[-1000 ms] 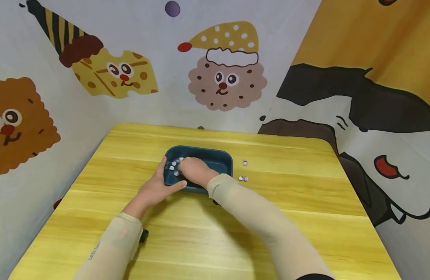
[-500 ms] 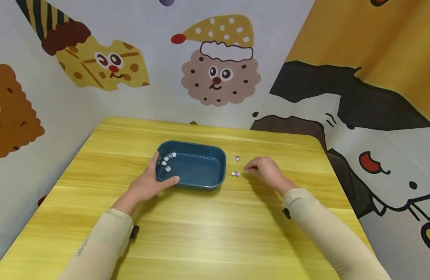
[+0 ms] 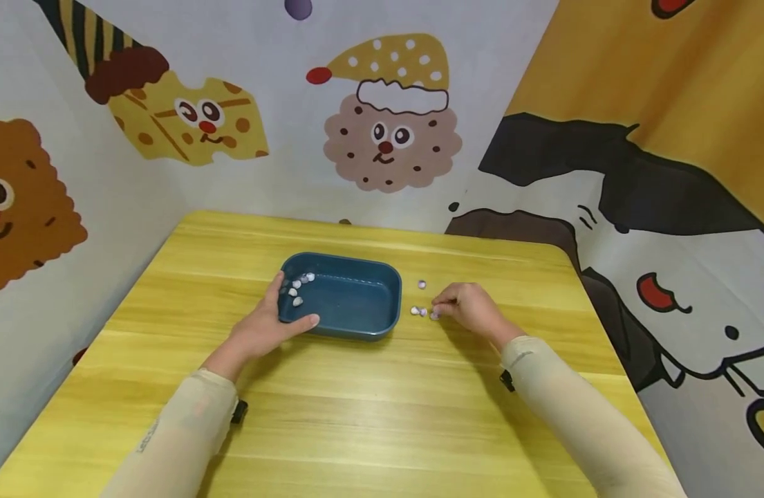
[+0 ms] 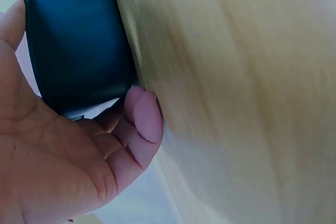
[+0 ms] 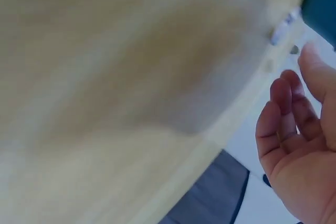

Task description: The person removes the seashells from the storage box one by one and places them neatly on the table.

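Note:
A dark blue tray (image 3: 350, 294) is held at its left end by my left hand (image 3: 263, 328), thumb along the near side; in the left wrist view, curled fingers of that hand (image 4: 79, 156) lie around the tray's end (image 4: 79, 45). Several small whitish pieces (image 3: 297, 301) lie inside at the left. My right hand (image 3: 471, 308), right of the tray, pinches a small purple-white piece (image 3: 434, 315) at the table. Beside it two pieces (image 3: 415, 311) lie close together, with another piece (image 3: 422, 284) farther back. In the right wrist view, blurred pieces (image 5: 281, 31) lie beyond the right hand (image 5: 299, 145).
The yellow wooden table (image 3: 332, 415) extends around the tray, its back edge near a wall covering (image 3: 232, 187) printed with cartoon figures. Dark devices (image 3: 239, 412) sit at both wrists.
My right hand has left the tray's inside and moved right to the table, its fingertips now lower with a piece between them. The left hand stays on the tray; the head view has shifted.

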`<state>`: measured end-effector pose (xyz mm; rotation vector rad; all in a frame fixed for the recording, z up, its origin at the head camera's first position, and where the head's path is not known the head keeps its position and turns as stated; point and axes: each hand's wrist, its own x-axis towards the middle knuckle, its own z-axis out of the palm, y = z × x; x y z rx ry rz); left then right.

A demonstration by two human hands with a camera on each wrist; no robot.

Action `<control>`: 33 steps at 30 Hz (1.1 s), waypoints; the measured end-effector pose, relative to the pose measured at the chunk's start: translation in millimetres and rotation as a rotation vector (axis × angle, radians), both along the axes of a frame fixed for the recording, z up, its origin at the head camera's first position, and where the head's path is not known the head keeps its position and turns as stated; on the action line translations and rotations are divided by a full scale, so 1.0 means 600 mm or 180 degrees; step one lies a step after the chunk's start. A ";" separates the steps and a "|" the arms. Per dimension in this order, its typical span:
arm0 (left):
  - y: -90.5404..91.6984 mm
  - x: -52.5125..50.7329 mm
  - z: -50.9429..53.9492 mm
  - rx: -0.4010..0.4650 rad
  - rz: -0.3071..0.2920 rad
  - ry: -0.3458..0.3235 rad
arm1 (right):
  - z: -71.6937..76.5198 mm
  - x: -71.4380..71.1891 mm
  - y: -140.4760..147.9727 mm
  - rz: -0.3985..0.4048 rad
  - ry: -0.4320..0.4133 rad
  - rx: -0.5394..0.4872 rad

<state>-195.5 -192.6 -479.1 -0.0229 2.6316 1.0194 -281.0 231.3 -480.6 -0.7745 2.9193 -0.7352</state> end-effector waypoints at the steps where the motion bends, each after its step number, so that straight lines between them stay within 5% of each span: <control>1: 0.000 0.000 0.001 -0.0002 0.0006 0.0006 | 0.005 -0.006 -0.007 -0.0068 -0.0011 -0.0013; 8: 0.002 -0.002 -0.002 0.0015 0.0011 0.0010 | 0.002 -0.067 -0.057 -0.0134 -0.0133 0.0461; 12: 0.012 -0.004 -0.011 0.0081 -0.0027 0.0012 | -0.004 -0.073 -0.048 -0.0237 -0.0331 0.0526; 21: 0.002 -0.005 -0.009 0.0082 -0.0001 0.0015 | -0.001 -0.020 0.027 -0.0355 -0.0410 0.0535; 26: -0.007 -0.002 -0.007 0.0076 0.0040 0.0014 | -0.008 0.003 0.029 -0.0226 -0.0471 0.0398; 33: 0.006 0.000 -0.011 0.0152 -0.0002 0.0002 | 0.007 0.023 0.015 -0.0441 -0.0094 0.0285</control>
